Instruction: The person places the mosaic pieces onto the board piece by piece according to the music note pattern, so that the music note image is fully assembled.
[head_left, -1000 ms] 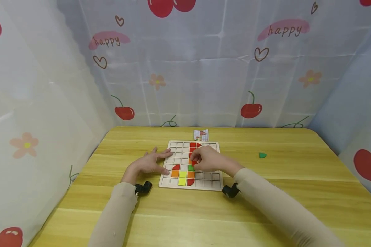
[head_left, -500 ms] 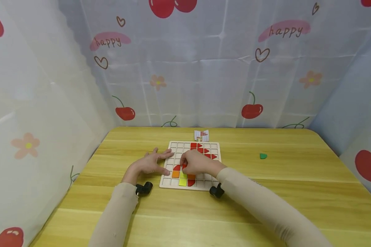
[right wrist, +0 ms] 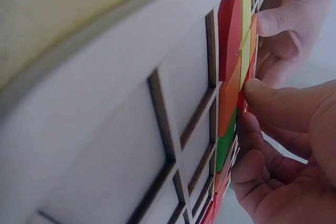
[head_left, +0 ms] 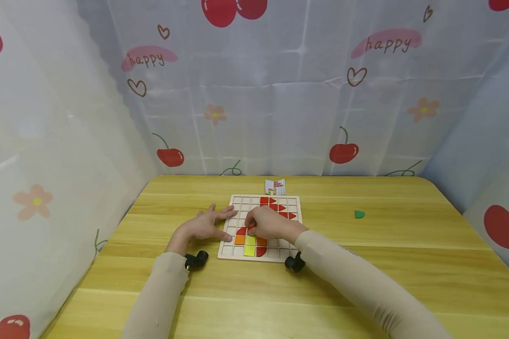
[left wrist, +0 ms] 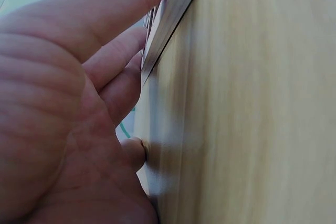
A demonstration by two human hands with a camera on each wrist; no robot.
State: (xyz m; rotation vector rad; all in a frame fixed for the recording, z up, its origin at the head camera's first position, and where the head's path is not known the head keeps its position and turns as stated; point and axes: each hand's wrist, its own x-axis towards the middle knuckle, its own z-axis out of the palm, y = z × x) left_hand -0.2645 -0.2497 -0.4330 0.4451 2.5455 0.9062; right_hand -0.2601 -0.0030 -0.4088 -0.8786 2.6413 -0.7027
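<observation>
My left hand (head_left: 203, 227) rests with spread fingers on the left edge of a wooden grid board (head_left: 263, 259); the left wrist view shows its fingers (left wrist: 118, 53) along that edge. My right hand (head_left: 269, 222) pinches a small red piece (right wrist: 243, 97) between thumb and fingers, at the cell just above the upper yellow square (head_left: 250, 240). A red rounded piece (head_left: 241, 231) lies left of it, above an orange square (head_left: 239, 240). Another orange square (head_left: 261, 242) and a red rounded piece (head_left: 261, 252) sit to the right of the yellow ones. The hand hides part of the middle column.
A loose green rounded piece (head_left: 359, 214) lies on the wooden table (head_left: 254, 301) to the right. Behind the board stands a small folded pattern card (head_left: 275, 187). Rows of red pieces (head_left: 273, 200) fill cells at the board's far side. A patterned curtain (head_left: 254, 127) closes off the back.
My right hand has moved left with the red piece, from the column with the green square to the cell above the yellow squares. In the last half second it barely moves. My left hand stays put.
</observation>
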